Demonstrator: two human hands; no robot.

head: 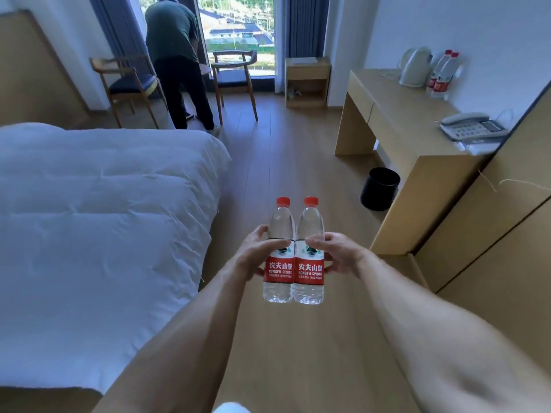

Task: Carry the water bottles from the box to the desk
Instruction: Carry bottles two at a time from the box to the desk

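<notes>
Bottles in transit: left hand (256, 257) wraps the left water bottle (278, 251), right hand (337, 254) the right water bottle (308, 251), pressed side by side and upright, probably for steadiness, counter (399, 114) well ahead where two more bottles (444, 73) already stand.
</notes>
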